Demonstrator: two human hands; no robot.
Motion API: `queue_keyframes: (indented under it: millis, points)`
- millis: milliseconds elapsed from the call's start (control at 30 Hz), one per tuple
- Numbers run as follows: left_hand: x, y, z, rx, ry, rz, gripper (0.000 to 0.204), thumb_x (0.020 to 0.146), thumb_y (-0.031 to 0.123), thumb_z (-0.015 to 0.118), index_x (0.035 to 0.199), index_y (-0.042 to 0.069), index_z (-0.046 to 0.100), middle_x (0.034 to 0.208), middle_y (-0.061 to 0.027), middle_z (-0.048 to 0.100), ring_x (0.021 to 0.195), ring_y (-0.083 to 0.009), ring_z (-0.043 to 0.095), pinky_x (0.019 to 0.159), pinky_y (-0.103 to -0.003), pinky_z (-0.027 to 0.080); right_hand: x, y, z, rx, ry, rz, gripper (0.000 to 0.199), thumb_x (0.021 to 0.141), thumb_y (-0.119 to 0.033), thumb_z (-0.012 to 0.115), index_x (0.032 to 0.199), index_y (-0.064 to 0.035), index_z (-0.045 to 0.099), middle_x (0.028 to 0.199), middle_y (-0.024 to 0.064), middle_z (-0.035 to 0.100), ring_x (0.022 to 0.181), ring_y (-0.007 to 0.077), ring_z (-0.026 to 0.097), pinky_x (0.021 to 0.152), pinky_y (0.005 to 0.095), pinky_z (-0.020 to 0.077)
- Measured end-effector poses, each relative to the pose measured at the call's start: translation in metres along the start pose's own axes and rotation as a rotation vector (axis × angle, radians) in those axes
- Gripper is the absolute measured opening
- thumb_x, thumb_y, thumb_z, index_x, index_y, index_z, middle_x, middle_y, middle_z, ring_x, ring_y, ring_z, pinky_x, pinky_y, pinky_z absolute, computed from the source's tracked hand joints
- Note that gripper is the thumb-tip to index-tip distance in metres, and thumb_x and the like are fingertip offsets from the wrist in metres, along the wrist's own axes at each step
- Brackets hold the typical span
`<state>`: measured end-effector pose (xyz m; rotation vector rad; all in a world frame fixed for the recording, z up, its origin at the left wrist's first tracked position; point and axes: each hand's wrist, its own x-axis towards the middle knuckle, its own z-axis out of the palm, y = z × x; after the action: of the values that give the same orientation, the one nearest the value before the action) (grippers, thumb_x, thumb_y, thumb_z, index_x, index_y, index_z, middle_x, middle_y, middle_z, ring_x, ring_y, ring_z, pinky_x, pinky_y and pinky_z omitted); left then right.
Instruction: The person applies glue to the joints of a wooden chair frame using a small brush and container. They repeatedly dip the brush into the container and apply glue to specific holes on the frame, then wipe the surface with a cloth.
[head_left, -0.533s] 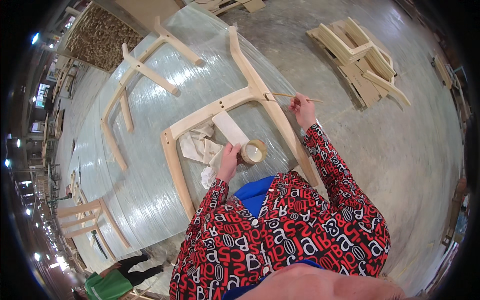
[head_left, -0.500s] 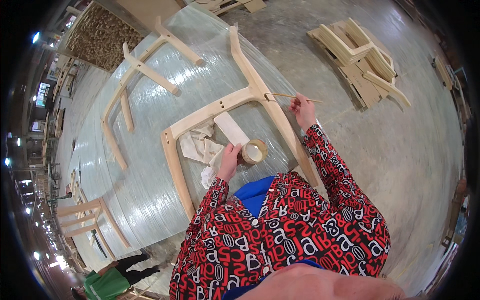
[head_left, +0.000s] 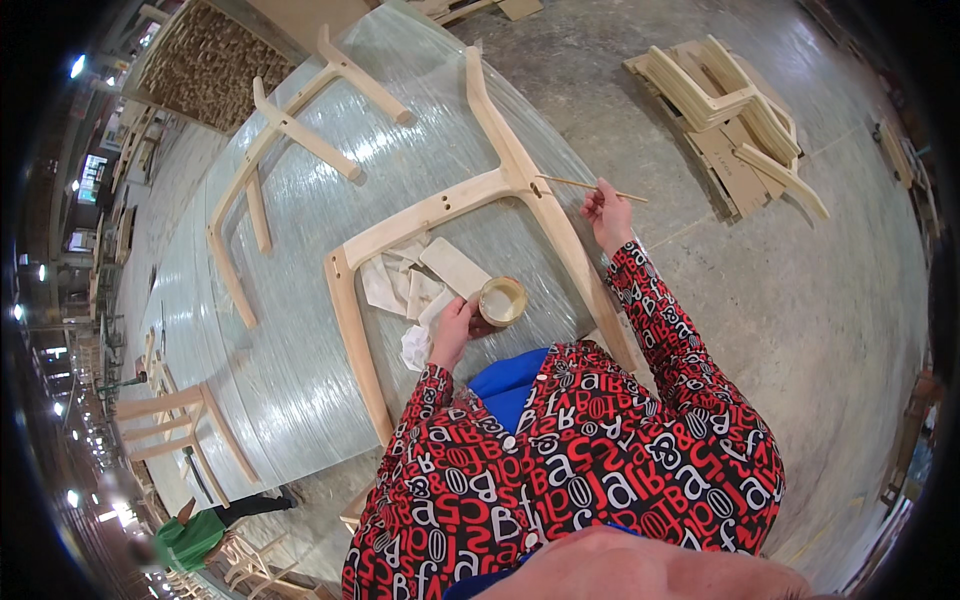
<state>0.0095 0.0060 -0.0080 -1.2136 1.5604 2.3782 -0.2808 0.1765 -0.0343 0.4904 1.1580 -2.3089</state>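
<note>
My left hand (head_left: 455, 330) is closed round a small round cup (head_left: 503, 302) with whitish stuff inside, its mouth turned up. Between the fingertips of my right hand (head_left: 608, 216) is a thin wooden stick (head_left: 578, 184). The stick's far end is at the joint of a pale wooden chair frame (head_left: 415, 222), close to its holes; whether it touches the wood I cannot tell. Inside the frame, beside the cup, lie a crumpled whitish cloth (head_left: 380, 287) and a flat pale block (head_left: 456, 264).
The frame lies on a table covered in clear plastic film (head_left: 300, 385). Another wooden frame (head_left: 238, 182) lies farther left. Stacked curved wooden parts (head_left: 715, 105) rest on cardboard at the right on the floor. A wooden chair (head_left: 180, 425) and a person in green (head_left: 195, 540) are at the lower left.
The cup in my left hand has tipped so its mouth faces up more. The stick's far end has shifted slightly at the frame's joint. The person in green has changed posture.
</note>
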Motion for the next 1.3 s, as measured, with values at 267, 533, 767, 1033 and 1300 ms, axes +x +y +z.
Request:
queue_keyframes:
  millis: [267,533,767,1033,1300]
  points:
    - [-0.017,0.023,-0.015,0.382,0.036,-0.047,0.026,0.096,0.024,0.048,0.102,0.000,0.055,0.081,-0.0107,0.064,0.057,-0.0156,0.063,0.051,-0.027,0.053,0.001,0.004,0.000,-0.002,-0.037,-0.012,0.019,0.089,-0.023,0.062,0.085,-0.0054,0.056,0.074,0.0051,0.059,0.061,0.0136,0.057,0.055,0.0303,0.0522]
    - [-0.070,0.050,-0.092,0.410,0.516,0.309,0.028,0.095,0.027,0.052,0.106,0.001,0.058,0.079,-0.0077,0.064,0.058,-0.0120,0.061,0.051,-0.024,0.049,-0.001,0.003,-0.004,0.020,-0.092,0.002,0.012,0.088,-0.014,0.061,0.088,-0.0035,0.056,0.079,0.0069,0.060,0.068,0.0157,0.060,0.062,0.0322,0.0533]
    - [-0.115,0.007,-0.159,1.134,1.106,0.530,0.040,0.087,0.029,0.060,0.115,0.000,0.056,0.091,-0.0160,0.064,0.085,-0.0290,0.063,0.074,-0.039,0.050,0.004,0.007,-0.008,0.094,-0.219,0.009,0.008,0.088,-0.012,0.060,0.090,-0.0049,0.057,0.085,0.0087,0.064,0.077,0.0193,0.063,0.072,0.0358,0.0542]
    - [-0.116,-0.016,-0.176,1.073,0.747,-0.016,0.059,0.074,0.035,0.069,0.114,-0.005,0.052,0.098,-0.0236,0.064,0.088,-0.0363,0.063,0.078,-0.042,0.050,-0.008,0.012,-0.045,0.280,-0.511,0.152,0.019,0.093,-0.024,0.053,0.089,-0.0098,0.064,0.095,0.0034,0.067,0.109,0.0267,0.057,0.100,0.0432,0.0396]
    - [-0.110,-0.026,-0.159,0.261,0.581,0.120,0.039,0.070,0.011,0.067,0.103,-0.003,0.052,0.074,-0.0095,0.060,0.058,-0.0175,0.060,0.051,-0.031,0.050,-0.028,0.008,-0.066,0.091,-0.528,0.067,0.023,0.095,-0.026,0.051,0.091,-0.0077,0.064,0.107,0.0082,0.066,0.128,0.0314,0.043,0.106,0.0412,0.0337]
